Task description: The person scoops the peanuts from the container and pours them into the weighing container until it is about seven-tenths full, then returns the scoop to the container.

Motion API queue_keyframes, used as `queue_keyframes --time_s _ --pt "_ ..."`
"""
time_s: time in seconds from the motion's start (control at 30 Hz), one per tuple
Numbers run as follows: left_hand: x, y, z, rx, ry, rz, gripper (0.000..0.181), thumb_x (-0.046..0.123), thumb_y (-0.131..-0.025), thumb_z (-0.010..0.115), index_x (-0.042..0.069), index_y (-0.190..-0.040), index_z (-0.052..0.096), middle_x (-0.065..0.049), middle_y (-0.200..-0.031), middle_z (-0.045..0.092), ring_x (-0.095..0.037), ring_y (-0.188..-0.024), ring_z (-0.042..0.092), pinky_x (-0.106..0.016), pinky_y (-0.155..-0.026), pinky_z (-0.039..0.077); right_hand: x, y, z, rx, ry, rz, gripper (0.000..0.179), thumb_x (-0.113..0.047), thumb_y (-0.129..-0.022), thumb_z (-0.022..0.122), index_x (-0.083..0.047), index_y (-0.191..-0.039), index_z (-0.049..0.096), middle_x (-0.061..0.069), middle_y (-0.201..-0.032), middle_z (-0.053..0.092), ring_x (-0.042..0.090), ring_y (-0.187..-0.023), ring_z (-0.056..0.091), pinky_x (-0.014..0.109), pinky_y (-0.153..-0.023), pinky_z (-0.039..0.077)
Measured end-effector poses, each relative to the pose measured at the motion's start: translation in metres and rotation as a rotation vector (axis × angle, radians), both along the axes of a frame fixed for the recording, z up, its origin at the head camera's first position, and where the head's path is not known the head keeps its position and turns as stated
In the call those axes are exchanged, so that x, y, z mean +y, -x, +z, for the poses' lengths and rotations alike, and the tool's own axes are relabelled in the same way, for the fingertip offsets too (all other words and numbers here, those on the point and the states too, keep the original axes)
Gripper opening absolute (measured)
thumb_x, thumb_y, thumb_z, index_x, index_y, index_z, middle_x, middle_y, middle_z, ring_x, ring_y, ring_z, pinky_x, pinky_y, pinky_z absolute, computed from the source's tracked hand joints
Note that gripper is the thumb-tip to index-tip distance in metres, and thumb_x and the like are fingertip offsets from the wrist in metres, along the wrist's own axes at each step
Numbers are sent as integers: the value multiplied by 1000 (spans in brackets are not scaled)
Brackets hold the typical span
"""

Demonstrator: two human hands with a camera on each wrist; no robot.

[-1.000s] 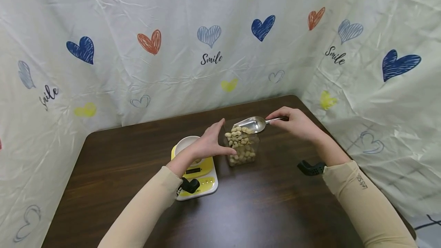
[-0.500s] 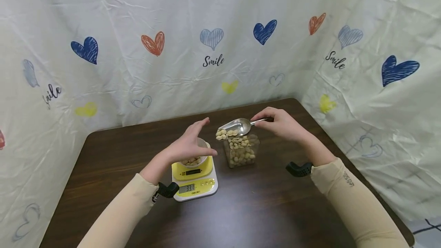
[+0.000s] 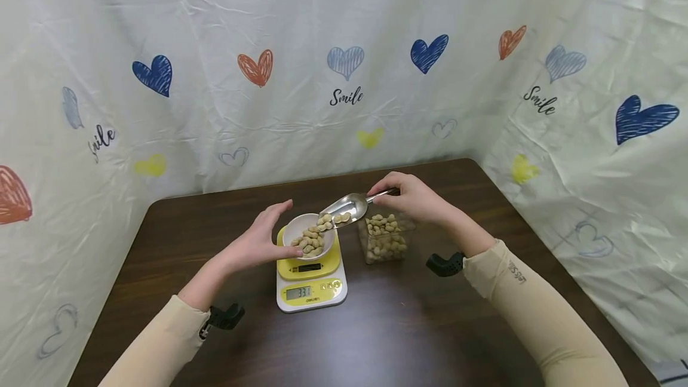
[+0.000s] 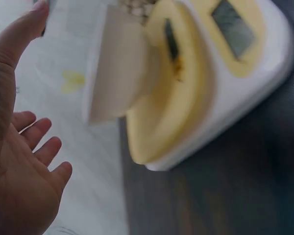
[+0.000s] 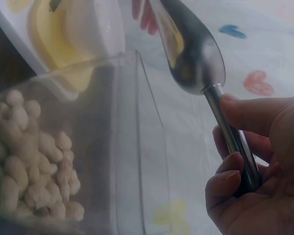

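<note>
My right hand [image 3: 411, 196] grips the handle of a metal scoop [image 3: 352, 203], its fingers wrapped round it in the right wrist view. A few peanuts [image 3: 341, 218] lie in the scoop, whose tip is over the edge of a white bowl [image 3: 292, 230] holding more peanuts. The bowl stands on a yellow and white kitchen scale [image 3: 313, 296] with a display that seems to read 331. At the bowl's left side my left hand [image 3: 257, 240] is spread, thumb near the front rim; whether it touches I cannot tell. In the left wrist view its fingers hold nothing.
A clear plastic box [image 3: 384, 249] of peanuts stands just right of the scale, below my right forearm. The dark wooden table [image 3: 387, 327] ends at a white curtain [image 3: 290, 118] printed with hearts, at the back and sides.
The scoop with peanuts has moved left from above the clear box to the bowl. My left hand has drawn back left from the box, past the scale, to the bowl's far side.
</note>
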State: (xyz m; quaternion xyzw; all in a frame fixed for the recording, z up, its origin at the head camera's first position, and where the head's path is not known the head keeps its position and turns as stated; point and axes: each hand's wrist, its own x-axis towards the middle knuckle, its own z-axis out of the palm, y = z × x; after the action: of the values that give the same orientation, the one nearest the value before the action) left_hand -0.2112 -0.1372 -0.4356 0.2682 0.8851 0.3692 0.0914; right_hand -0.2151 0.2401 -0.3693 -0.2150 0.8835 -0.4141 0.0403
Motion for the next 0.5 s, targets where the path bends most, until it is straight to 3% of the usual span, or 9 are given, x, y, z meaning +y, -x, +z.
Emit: queue_keyframes --time_s 0.27,0.5 --pt "0 -6 -33 -49 -54 -3 124 52 -73 91 11 -165 17 -14 -165 24 -37 -150 19 -64 -115 23 -12 2 -7 -23 -8 20 15 -22 -100 70 -20 -113 77 -2 -114 64 19 -102 58 42 -85 50" --pt "2 -6 -43 -63 -49 20 124 54 -73 90 14 -165 16 -16 -163 25 -36 -148 22 -63 -115 24 -18 4 -9 -16 -42 13 13 -22 -100 70 -23 -111 77 -2 -113 63 20 -99 56 41 -83 49"
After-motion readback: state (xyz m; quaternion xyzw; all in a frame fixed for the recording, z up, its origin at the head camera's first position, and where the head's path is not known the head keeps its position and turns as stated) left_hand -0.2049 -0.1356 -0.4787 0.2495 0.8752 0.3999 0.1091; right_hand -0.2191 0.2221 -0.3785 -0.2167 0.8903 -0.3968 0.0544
